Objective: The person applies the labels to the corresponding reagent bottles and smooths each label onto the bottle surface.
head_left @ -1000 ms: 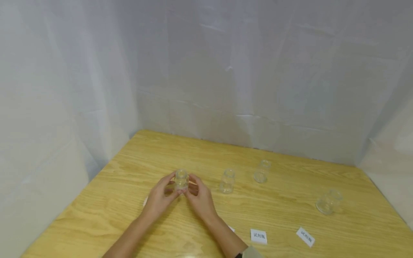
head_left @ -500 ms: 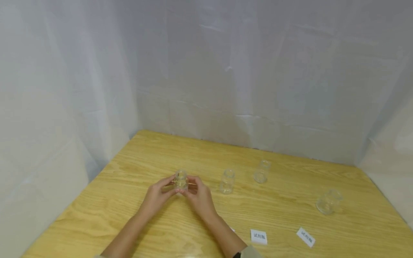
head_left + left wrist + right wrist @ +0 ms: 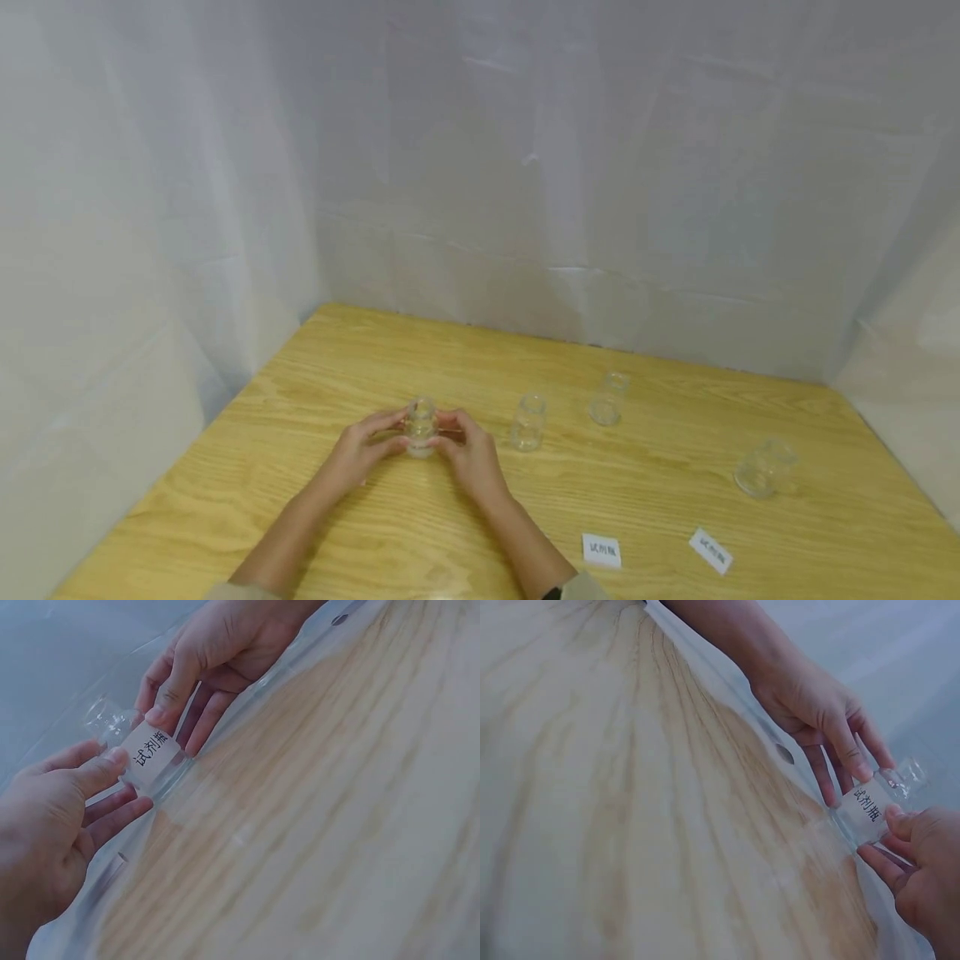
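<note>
A small clear glass reagent bottle [image 3: 422,427] stands upright on the table between my two hands. My left hand [image 3: 358,452] grips its left side, and my right hand [image 3: 471,458] grips the right. A white label [image 3: 152,756] with black characters is on the bottle's front, plain in both wrist views. Each thumb rests on one side edge of that label, while the other fingers reach round the glass. The right wrist view shows the label [image 3: 864,804] lying flat between the thumbs.
Right of my hands stand several clear glass bottles: a near bottle [image 3: 528,423], one farther back [image 3: 607,400] and one at far right [image 3: 763,471]. Two white labels [image 3: 602,550] [image 3: 711,551] lie at the front. Pale sheeting [image 3: 570,183] encloses the wooden table [image 3: 645,500].
My thumbs have moved apart from the middle of the bottle's front to its sides. The bottle sits slightly lower in view. The other bottles have not moved.
</note>
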The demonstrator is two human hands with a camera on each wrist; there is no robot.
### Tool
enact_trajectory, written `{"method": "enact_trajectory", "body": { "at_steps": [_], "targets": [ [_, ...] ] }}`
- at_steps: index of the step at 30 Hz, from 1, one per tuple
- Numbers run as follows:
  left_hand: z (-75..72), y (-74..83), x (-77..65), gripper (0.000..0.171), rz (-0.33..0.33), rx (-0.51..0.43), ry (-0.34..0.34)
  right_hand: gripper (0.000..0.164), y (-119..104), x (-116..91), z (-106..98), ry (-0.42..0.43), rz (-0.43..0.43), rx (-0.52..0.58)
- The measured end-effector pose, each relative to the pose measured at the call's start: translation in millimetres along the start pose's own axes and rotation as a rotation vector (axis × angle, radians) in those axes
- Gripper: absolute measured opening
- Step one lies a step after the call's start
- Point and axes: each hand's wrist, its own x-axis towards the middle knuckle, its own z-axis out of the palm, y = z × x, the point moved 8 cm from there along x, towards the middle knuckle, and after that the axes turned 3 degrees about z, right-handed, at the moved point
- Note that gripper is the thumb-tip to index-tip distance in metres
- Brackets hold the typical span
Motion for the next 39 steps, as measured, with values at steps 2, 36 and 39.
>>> {"method": "enact_trajectory", "body": {
  "at_steps": [2,36,39],
  "targets": [
    [0.0,-2.1,-0.6,0.044,-0.018,-0.019,-0.019,0.025,2,0,-1,-0.005,0.013,0.014],
    [12.0,2.9,2.8,0.058,0.016,0.04,0.059,0.046,-8,-7,12,-0.054,-0.119,-0.242],
    [10.9,4.4,2.8,0.055,0.044,0.041,0.058,0.043,-10,-8,11,-0.054,-0.137,-0.235]
  ]
}}
